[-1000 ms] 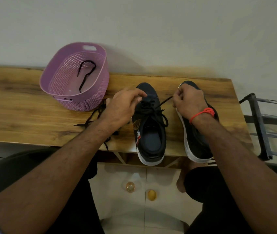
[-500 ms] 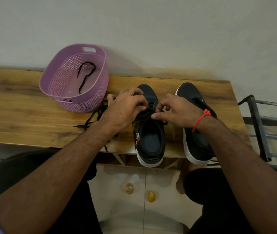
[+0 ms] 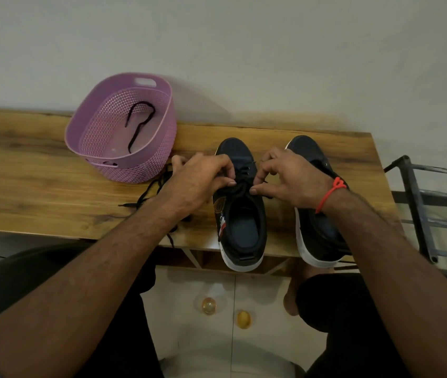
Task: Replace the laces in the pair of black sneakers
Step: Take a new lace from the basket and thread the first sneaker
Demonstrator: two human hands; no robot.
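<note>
Two black sneakers with white soles stand side by side on the wooden table [image 3: 26, 186], toes toward the wall. Over the left sneaker [image 3: 240, 222] both hands work at its black lace [image 3: 240, 184]. My left hand [image 3: 200, 181] pinches the lace on the left side of the eyelets. My right hand [image 3: 288, 181], a red thread at its wrist, pinches the lace on the right side. The right sneaker [image 3: 315, 236] lies partly under my right forearm. A loose black lace [image 3: 151, 192] trails on the table left of my left hand.
A purple perforated basket [image 3: 124, 165] stands at the back of the table with one black lace [image 3: 137, 124] inside. A dark metal rack [image 3: 419, 208] stands off the table's right end. Both sneaker heels overhang the table's near edge above my lap.
My right hand came in from above the right sneaker to the left sneaker's eyelets, letting the stretched lace go slack. Both hands now pinch close together at the lacing.
</note>
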